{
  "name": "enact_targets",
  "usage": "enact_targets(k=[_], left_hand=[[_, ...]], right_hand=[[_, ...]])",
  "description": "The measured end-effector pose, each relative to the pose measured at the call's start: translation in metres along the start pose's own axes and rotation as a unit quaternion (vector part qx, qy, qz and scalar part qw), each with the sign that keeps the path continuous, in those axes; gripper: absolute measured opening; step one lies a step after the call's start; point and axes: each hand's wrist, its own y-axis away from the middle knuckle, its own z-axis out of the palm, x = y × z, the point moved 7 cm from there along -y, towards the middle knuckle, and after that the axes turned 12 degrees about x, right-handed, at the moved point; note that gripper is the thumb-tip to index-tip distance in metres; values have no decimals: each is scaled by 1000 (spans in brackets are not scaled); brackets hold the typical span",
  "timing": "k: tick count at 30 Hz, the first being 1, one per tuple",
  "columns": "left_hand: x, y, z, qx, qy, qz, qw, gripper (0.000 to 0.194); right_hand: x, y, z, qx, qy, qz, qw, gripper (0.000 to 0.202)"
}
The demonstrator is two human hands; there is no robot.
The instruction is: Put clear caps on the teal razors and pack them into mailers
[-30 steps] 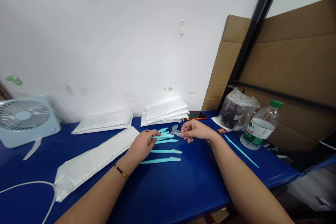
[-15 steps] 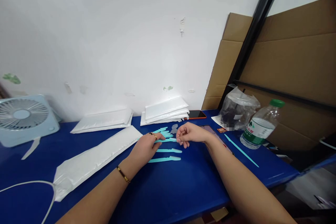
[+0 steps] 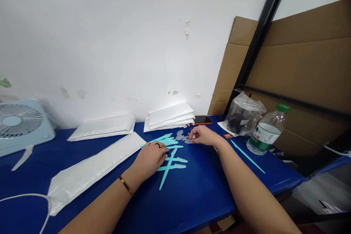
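White wall (image 3: pixel 109 44) behind, blue table (image 3: pixel 192 197) below, and all eyes on the heap of turquoise sticks (image 3: pixel 170 140), fanned out across the tabletop. Left hand (image 3: pixel 150 159) first: it's draped over the heap's near left edge, fingers bent down onto the sticks, and whether that grip has hold of one, can't tell from here! Across to the right hand (image 3: pixel 203 136), just right of the heap: thumb and fingertips drawn close together, low over the small clear pieces (image 3: pixel 179 135); whether one sits in that grip can't be made out. Those pieces lie scattered right beside the heap, on its right.

On the heap's near side, one slanting stick (image 3: pixel 166 174) lies crosswise over two others. Widening out: left of the heap, a long white packet (image 3: pixel 95 170) stretches away, its far end close to the sticks, with flat white packets (image 3: pixel 102 126) farther left against the wall. Directly behind the heap, a stack of white packets (image 3: pixel 170 115), and a dark-screened phone (image 3: pixel 203 120) behind and to the right. Well right of the heap, a lone turquoise stick (image 3: pixel 248 157), then a green-capped bottle (image 3: pixel 264 135). Far left of it all, a pale blue fan (image 3: pixel 16 122)!
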Motion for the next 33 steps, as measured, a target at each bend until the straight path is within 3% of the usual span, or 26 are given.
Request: enact_targets(k=[5, 12, 14, 19, 23, 26, 33], left_hand=[[0, 0, 3, -9, -12, 1, 1000, 27], [-2, 0, 4, -8, 7, -6, 1000, 25], [-2, 0, 5, -9, 7, -8, 1000, 26], [-2, 0, 5, -5, 13, -6, 1000, 27], [-3, 0, 6, -3, 15, -2, 1000, 26], [-3, 0, 6, -3, 25, -1, 1000, 26], [9, 2, 7, -20, 86, 15, 996, 29]], right_hand=[[-3, 1, 13, -46, 2, -9, 999, 15], [-7, 7, 20, -119, -58, 13, 991, 19], [-9, 7, 19, -111, -49, 10, 993, 18], [-16, 2, 7, -14, 27, -45, 999, 10], [-22, 5, 12, -51, 16, -77, 996, 19], [-21, 5, 12, -56, -1, -49, 997, 29], [-30, 10, 31, -102, -108, 0, 989, 21]])
